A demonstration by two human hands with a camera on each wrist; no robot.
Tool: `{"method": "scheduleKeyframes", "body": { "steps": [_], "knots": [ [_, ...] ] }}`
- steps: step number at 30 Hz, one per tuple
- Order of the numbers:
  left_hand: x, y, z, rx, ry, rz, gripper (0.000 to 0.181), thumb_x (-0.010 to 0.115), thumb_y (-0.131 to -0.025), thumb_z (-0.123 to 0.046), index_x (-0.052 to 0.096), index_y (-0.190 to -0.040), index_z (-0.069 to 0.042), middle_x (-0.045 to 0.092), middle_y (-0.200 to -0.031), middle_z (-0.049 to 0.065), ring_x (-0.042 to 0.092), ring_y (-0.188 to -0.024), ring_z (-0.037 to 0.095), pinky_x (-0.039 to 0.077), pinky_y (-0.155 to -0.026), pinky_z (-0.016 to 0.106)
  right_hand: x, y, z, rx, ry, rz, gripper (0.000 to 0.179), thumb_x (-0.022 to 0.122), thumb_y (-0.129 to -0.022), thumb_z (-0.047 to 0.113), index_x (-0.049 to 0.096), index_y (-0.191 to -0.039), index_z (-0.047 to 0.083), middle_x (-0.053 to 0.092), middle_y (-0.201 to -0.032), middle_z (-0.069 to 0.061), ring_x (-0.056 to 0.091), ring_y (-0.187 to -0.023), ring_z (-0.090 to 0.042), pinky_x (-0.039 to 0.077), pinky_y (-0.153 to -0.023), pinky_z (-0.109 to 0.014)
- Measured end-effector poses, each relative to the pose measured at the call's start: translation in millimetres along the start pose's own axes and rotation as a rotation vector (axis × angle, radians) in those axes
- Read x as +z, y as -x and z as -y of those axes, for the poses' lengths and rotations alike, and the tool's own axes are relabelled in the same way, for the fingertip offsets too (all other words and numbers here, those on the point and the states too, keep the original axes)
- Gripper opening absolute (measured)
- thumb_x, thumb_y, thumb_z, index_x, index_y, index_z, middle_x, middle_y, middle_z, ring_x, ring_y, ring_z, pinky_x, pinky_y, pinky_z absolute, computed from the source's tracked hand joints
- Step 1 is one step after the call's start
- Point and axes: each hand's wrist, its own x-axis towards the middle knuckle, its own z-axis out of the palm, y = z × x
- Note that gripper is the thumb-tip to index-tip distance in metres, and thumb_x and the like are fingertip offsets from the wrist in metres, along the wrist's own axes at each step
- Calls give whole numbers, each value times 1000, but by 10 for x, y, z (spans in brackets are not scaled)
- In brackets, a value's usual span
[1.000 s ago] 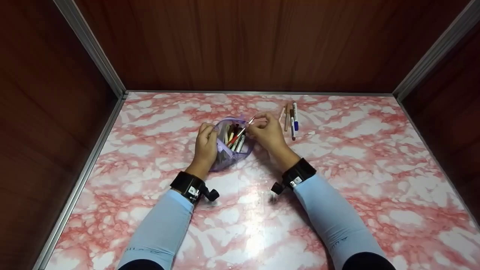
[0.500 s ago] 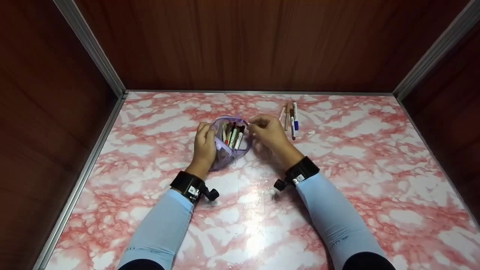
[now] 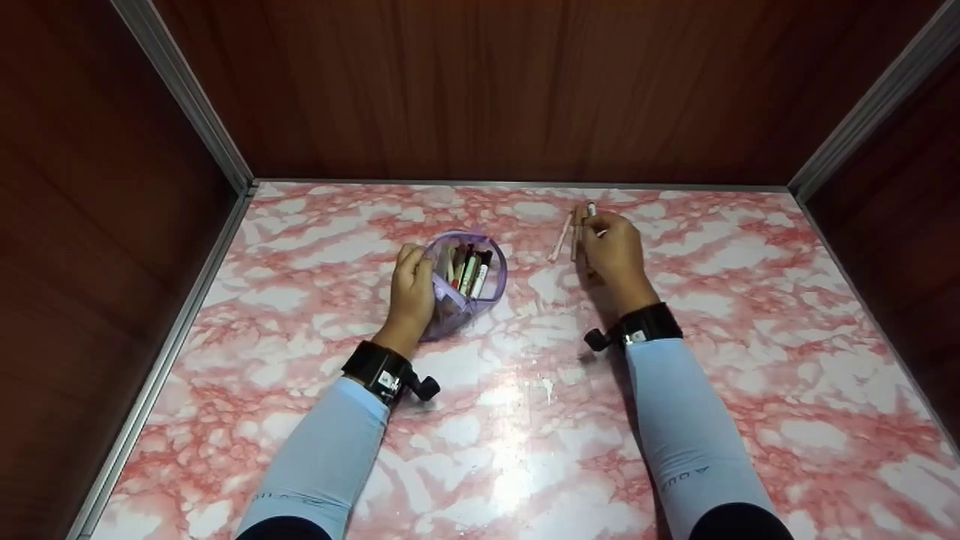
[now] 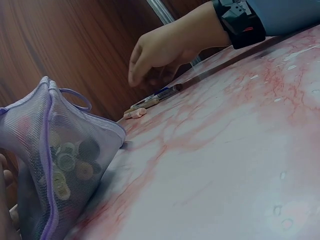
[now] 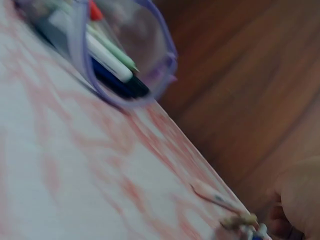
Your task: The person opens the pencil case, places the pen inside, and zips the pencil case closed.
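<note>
My left hand (image 3: 411, 292) grips the left side of a purple mesh pencil case (image 3: 501, 281), whose zipped mouth gapes. Several pens and markers (image 3: 480, 279) stand inside it, one with a red part. In the left wrist view the mesh wall (image 4: 30, 130) shows their round ends. My right hand (image 3: 619, 251) hovers over loose pens at the back right, fingers bent downward and nothing visible in them. A thin pink pen (image 3: 561, 238) and a tan pen (image 3: 576, 236) lie there. A white marker (image 3: 592, 209) is mostly hidden by the hand.
A red-and-white marbled tabletop (image 3: 480, 450) lies beneath everything. Dark wood panels (image 3: 480, 90) with metal edging close in the back, left and right sides.
A red-and-silver slim stick pinched in my right hand went into the pencil case. My right hand then moved right, over the loose pens. The left hand stays on the case.
</note>
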Motion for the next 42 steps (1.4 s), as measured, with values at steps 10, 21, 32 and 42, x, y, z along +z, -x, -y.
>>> {"method": "scheduleKeyframes", "body": {
  "steps": [10, 21, 32, 42],
  "knots": [
    [-2, -2, -4, -20, -11, 7, 24, 49, -109, -4, 59, -88, 3, 55, -107, 8, 50, -99, 15, 46, -88, 25, -64, -59, -207, 19, 63, 92, 36, 63, -109, 13, 78, -139, 0, 72, -138, -31, 72, -127, -45, 59, -108, -59],
    [-3, -3, 3, -10, -8, 22, 29, 47, -110, -5, 52, -82, -9, 50, -105, 5, 47, -99, 17, 40, -88, 27, -68, -31, -215, -28, 132, 132, 35, 58, -110, 11, 80, -132, -4, 71, -137, -32, 70, -128, -48, 57, -111, -62],
    [4, -3, -12, -9, 0, 4, 26, 51, -108, -5, 57, -83, -2, 54, -106, 9, 48, -100, 16, 42, -90, 26, -86, -35, -248, 11, 172, 73, 32, 64, -107, 12, 72, -132, -6, 76, -111, -28, 73, -99, -42, 58, -90, -56],
    [-3, 1, -6, 1, -16, 8, 26, 50, -108, -4, 61, -88, 8, 54, -104, 10, 49, -100, 17, 42, -89, 26, -83, -54, -270, 44, 180, 83, 47, 61, -102, 11, 67, -147, -3, 69, -124, -31, 68, -108, -43, 55, -100, -62]
  ]
}}
